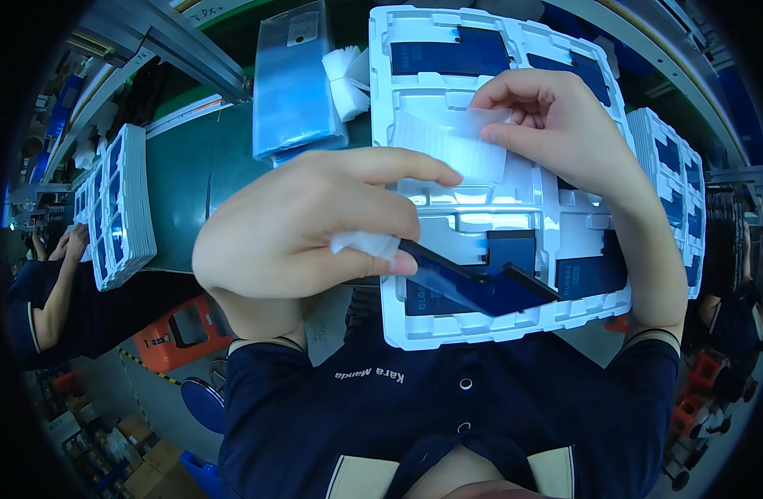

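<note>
A: Gripping what, in the left hand (315,216)?
B: Pinching a black piece (514,291) by one end, between thumb and bent fingers, with a white wipe (365,243) bunched at that same end. Pointing the index finger out toward a sheet (456,150).
A: And in the right hand (564,116)?
B: Pinching that thin, whitish sheet near its upper right corner, between thumb and index finger, with the other fingers curled in. Over the left half of the tray (381,108).
A: Held where, the black piece?
B: Above the tray's lower left compartment, slanting down to the right, partly covering a dark piece (510,245). Touching or just clear of it? Impossible to tell.
A: And round about?
B: More dark pieces in both top compartments and at lower right. Beyond the left hand, on the green table (178,191), clear bags (292,91), with a white bundle (346,83) just beside. Farther left, a tray stack (140,208), near a co-worker's hand (72,244). Off right, another stack (643,137).
</note>
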Demonstrator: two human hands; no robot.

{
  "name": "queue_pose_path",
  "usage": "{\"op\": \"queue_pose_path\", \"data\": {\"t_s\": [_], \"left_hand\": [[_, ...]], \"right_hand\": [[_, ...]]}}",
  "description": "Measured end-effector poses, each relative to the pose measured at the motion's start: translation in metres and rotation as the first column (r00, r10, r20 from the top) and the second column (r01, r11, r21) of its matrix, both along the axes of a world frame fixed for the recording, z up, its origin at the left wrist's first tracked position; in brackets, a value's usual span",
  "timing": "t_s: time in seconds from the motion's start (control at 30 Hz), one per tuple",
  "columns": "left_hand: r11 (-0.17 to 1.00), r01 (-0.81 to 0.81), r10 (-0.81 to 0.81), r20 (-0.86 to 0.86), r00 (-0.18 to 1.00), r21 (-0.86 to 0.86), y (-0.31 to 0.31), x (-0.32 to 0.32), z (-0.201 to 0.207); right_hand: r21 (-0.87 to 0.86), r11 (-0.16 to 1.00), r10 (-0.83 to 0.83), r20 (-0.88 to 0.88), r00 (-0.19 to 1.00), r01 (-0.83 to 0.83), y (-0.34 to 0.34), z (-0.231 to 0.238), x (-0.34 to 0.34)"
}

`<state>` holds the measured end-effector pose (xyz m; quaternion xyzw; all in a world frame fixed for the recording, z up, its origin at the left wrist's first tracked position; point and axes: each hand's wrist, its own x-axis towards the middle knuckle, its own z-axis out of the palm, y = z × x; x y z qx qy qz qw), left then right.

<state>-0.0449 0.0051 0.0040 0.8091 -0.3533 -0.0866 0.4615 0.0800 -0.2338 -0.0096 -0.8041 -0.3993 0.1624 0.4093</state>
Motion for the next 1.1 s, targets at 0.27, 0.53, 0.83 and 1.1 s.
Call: {"op": "queue_pose_path", "data": {"t_s": [0.27,0.53,0.83,1.1], "left_hand": [[0.999,-0.019,0.020,-0.031,0.999,0.030,-0.003,0.006,-0.005],[0.999,-0.019,0.024,-0.121,0.992,0.043,-0.001,0.008,-0.008],[0.958,-0.256,0.220,-0.240,0.945,-0.132,-0.002,0.013,-0.015],[0.862,-0.506,0.506,-0.034,0.862,0.019,-0.012,0.021,-0.029]], "right_hand": [[0.038,0.991,0.129,-0.065,0.989,-0.127,-0.007,0.000,0.011],[0.017,0.986,0.167,-0.041,0.985,-0.166,-0.009,0.002,0.014],[0.001,0.989,0.127,0.508,0.852,-0.148,-0.008,0.000,0.006],[0.151,0.985,-0.083,0.001,0.997,0.082,-0.020,-0.003,0.022]]}}
